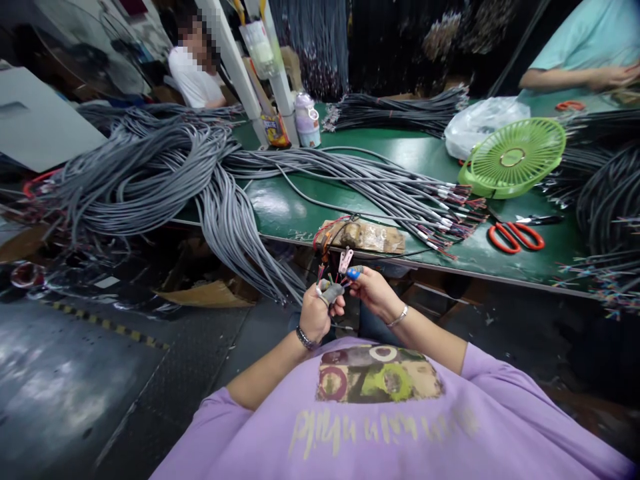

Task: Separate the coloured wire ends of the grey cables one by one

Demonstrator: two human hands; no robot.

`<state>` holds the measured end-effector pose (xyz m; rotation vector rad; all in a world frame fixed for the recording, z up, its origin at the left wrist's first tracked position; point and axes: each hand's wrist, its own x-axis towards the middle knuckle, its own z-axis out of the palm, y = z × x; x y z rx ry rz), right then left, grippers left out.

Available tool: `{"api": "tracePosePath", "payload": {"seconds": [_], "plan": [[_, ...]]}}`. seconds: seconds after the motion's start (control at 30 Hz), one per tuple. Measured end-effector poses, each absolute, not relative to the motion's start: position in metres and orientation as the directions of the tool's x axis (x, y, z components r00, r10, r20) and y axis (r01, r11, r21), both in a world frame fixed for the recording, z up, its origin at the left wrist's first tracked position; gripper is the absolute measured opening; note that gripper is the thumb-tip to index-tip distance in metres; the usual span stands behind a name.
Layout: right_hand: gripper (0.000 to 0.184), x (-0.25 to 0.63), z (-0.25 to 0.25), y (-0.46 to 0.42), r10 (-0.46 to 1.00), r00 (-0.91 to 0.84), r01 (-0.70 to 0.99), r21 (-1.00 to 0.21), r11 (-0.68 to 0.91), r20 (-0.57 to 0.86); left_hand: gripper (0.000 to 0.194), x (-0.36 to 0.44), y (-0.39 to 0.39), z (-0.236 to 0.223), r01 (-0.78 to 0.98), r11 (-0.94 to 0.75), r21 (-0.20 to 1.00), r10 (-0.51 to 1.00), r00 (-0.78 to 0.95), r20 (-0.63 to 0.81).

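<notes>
My left hand [317, 313] is closed around the end of a grey cable, its coloured wires [321, 275] fanning out at the top; a grey cover sits on the thumb. Close beside it, my right hand [371, 288] pinches at the thin wires, with blue wrapping on a fingertip. Just above my fingers a pink clip [345, 260] hangs at the bench edge. Behind it lies a wooden block [365, 236] wrapped in clear tape, with red and black leads attached. The cable's lower part is hidden by my hand.
Grey cables [150, 173] cover the green bench [280, 207] and hang over its front edge. To the right are red-handled scissors [516, 237], a green fan [515, 158] and a plastic bag [480, 123]. A bottle [307, 120] stands by the post. Two people sit across the bench.
</notes>
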<state>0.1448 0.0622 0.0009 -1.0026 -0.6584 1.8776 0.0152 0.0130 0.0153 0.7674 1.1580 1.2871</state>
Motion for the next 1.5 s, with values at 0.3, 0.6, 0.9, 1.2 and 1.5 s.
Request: {"api": "tracePosePath", "payload": {"seconds": [0.3, 0.6, 0.9, 1.2, 1.5], "plan": [[0.037, 0.139, 0.013, 0.09, 0.801, -0.484, -0.478, -0.661, -0.578, -0.351, 0.024, 0.016, 0.021, 0.025, -0.41, 0.209, 0.888, 0.967, -0.05, -0.251], [0.041, 0.127, 0.005, 0.093, 0.866, -0.406, -0.57, -0.66, -0.489, -0.292, 0.025, 0.023, 0.03, 0.017, -0.401, 0.252, 0.881, 0.956, -0.038, -0.291], [0.043, 0.14, 0.003, 0.082, 0.777, -0.506, -0.496, -0.61, -0.618, -0.375, 0.025, 0.019, 0.021, 0.017, -0.382, 0.223, 0.897, 0.966, -0.035, -0.255], [0.036, 0.158, 0.011, 0.054, 0.833, -0.461, -0.16, -0.895, -0.417, -0.306, 0.029, 0.016, 0.007, 0.005, -0.262, 0.181, 0.948, 0.977, -0.062, -0.204], [0.02, 0.162, 0.008, 0.056, 0.839, -0.543, 0.062, -0.998, 0.02, -0.017, 0.029, 0.004, 0.007, 0.004, -0.118, 0.332, 0.936, 0.924, 0.239, -0.297]]}}
